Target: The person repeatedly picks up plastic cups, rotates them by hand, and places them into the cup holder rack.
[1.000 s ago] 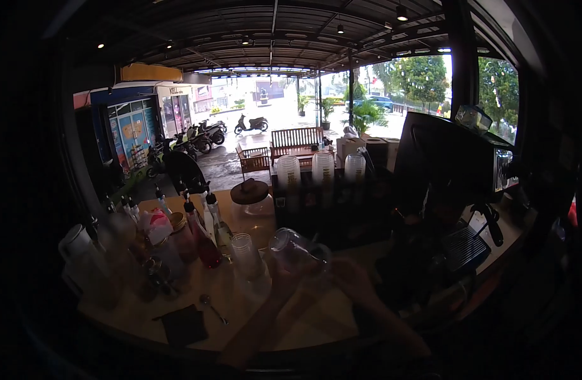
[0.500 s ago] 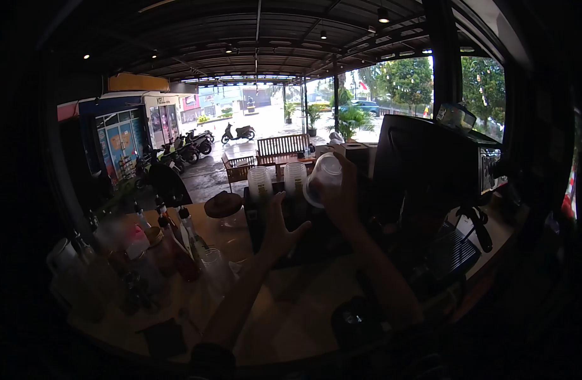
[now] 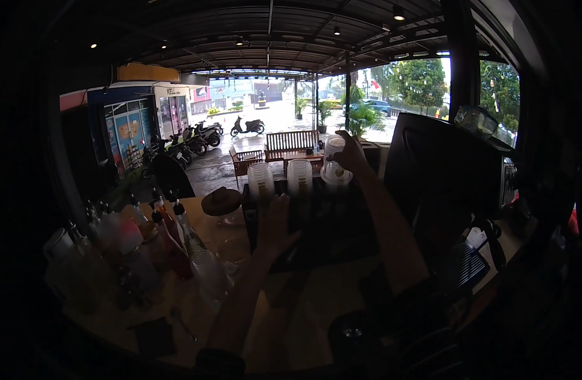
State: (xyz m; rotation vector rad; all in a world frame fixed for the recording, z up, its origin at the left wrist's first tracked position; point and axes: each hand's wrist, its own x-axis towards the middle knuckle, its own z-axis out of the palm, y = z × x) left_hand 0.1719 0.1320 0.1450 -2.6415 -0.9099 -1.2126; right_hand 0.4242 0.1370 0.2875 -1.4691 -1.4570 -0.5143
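Observation:
My right hand is closed around the upper part of a clear plastic cup stack, which stands upright at the right of a row. Two more stacks of clear cups with printed marks, a left stack and a middle stack, stand beside it on a dark surface. In front of the left stack, my left hand is open, fingers stretched forward and thumb apart, with nothing in it. Its fingertips are near the base of that stack; whether they touch is too dark to tell.
Several pump-topped bottles crowd the counter's left, near clear cups and a round brown lid. A spoon and dark cloth lie closer. A large dark machine stands right. Benches and motorbikes are outside.
The tilted cup stack in my right hand has come upright, in line with the other stacks. My left hand's fingers have moved slightly lower. The view has shifted slightly.

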